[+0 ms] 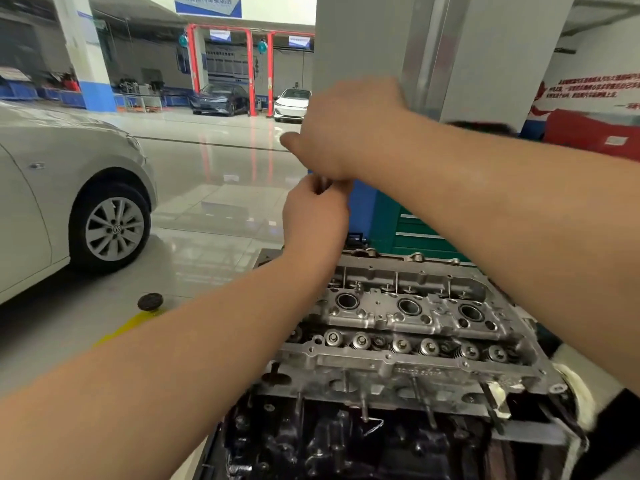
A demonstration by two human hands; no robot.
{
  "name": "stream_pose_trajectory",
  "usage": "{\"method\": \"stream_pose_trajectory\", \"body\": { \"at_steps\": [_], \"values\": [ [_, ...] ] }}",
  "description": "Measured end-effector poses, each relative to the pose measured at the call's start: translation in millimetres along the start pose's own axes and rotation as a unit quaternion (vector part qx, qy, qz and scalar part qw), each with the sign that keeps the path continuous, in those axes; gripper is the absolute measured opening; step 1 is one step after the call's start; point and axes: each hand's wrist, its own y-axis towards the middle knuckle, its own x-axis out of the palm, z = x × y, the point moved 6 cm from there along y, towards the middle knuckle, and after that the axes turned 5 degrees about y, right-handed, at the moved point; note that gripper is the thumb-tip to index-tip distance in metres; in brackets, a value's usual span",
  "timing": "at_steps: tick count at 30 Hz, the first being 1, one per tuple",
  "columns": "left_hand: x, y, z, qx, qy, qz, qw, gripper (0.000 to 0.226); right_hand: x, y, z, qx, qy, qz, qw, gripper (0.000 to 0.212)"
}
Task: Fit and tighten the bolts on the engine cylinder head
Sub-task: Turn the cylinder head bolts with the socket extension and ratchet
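The aluminium cylinder head [408,327] sits on a dark engine block [346,441] at the lower right, with three round wells and a row of valve springs showing. Both hands are raised above its far left end. My left hand [315,216] has its fingers curled round a slim metal tool [325,183], of which only a small grey bit shows. My right hand [346,133] is blurred and sits directly on top, fingers folded down over the tool's upper end. The tool's lower part is hidden behind my left hand.
A silver car [69,188] stands close on the left. A black round cap [150,301] lies on the glossy floor by a yellow line. A grey pillar [433,53] and a green cabinet [412,230] rise behind the engine. Two cars are parked far back.
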Motion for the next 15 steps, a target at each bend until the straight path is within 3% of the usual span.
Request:
{"method": "stream_pose_trajectory", "body": {
  "at_steps": [2,6,9,11,13,15],
  "values": [
    [6,-2,6,0.007,0.003,-0.002,1.0,0.034,-3,-2,-1,0.001,-0.058,-0.065,0.996,0.057],
    [9,8,7,-0.026,0.035,-0.045,0.998,0.037,-2,-8,9,0.006,-0.045,-0.057,0.997,0.076],
    [9,14,2,-0.06,-0.031,-0.215,0.974,0.036,1,-13,18,-0.057,0.089,-0.013,0.994,0.077],
    [9,12,4,-0.071,-0.063,-0.323,0.942,0.047,2,-15,18,-0.119,0.237,-0.037,0.964,0.069],
    [7,11,6,-0.081,-0.064,-0.361,0.927,0.051,5,-18,16,-0.148,0.317,-0.063,0.935,0.057],
    [5,12,6,-0.082,-0.05,-0.348,0.933,0.052,10,-16,12,-0.144,0.344,-0.045,0.927,0.048]
  ]
}}
